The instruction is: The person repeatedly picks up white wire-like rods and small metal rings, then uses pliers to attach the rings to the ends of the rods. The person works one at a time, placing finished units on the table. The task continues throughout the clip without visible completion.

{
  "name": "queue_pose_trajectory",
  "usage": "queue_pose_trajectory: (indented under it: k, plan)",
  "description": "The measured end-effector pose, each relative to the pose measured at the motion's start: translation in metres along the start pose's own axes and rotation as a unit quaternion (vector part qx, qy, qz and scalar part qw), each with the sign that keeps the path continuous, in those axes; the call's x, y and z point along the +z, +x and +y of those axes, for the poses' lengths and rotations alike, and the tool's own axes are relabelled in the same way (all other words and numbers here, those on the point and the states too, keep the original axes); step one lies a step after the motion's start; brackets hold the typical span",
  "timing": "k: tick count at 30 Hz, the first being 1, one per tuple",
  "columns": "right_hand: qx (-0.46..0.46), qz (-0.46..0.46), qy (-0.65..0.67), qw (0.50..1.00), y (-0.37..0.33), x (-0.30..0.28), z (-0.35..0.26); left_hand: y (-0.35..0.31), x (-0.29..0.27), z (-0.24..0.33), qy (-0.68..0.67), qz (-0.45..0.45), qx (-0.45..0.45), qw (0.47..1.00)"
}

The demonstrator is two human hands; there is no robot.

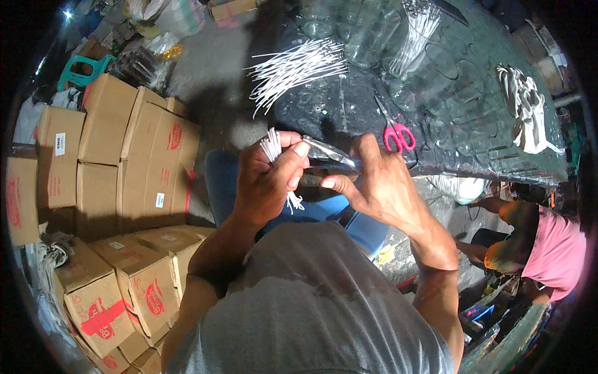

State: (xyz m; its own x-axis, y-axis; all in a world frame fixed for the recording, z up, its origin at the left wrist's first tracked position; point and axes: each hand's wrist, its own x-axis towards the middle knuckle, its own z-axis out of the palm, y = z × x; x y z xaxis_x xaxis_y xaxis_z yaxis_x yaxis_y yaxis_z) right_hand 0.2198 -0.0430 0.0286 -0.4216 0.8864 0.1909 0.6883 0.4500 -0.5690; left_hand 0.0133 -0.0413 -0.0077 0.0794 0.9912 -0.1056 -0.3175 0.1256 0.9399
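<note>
My left hand (pixel 265 181) is closed around a small bundle of thin white sticks (pixel 271 145), whose ends poke out above and below the fist. My right hand (pixel 374 184) pinches a clear plastic bag (pixel 330 153) held between the two hands, just above my lap. Both hands hover at the near edge of a dark table (pixel 461 143). A larger loose heap of white sticks (pixel 296 68) lies on the table beyond my left hand.
Pink-handled scissors (pixel 397 134) lie on the table by my right hand. Clear glass jars (pixel 355 31) and another stick bunch (pixel 417 28) stand farther back. Stacked cardboard boxes (pixel 131 162) fill the left. A person in a pink shirt (pixel 551 249) sits at right.
</note>
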Motion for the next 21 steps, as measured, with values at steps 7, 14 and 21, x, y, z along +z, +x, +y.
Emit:
queue_pose_trajectory:
  k: [7,14,21]
  plan:
    - [-0.048,0.004,-0.019,0.999,0.005,0.010,0.024,-0.005,0.002,0.005,0.075,-0.040,0.018,0.996]
    - [0.108,0.059,0.011,0.992,0.016,-0.021,0.031,-0.007,-0.049,0.006,0.337,-0.042,0.115,0.933]
    - [0.083,0.121,-0.040,0.988,0.022,-0.023,0.043,0.030,-0.073,0.015,0.495,0.088,0.216,0.837]
